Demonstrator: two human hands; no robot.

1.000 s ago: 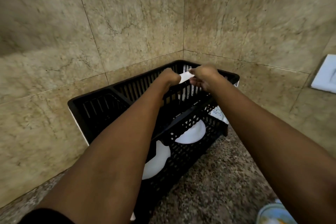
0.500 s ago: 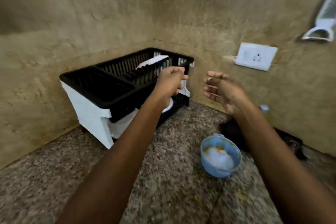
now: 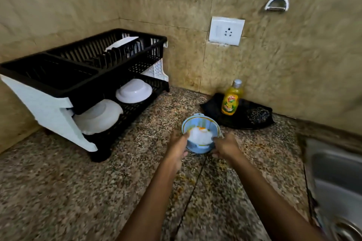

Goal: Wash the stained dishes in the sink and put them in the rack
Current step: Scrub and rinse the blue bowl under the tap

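Clasping the stained blue bowl (image 3: 200,133) at frame centre, left hand (image 3: 177,149) and right hand (image 3: 225,147) grip opposite sides so it lifts level toward the sink (image 3: 337,178).

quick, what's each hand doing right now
Left hand: grips the left rim of the blue bowl.
Right hand: grips the bowl's right side.
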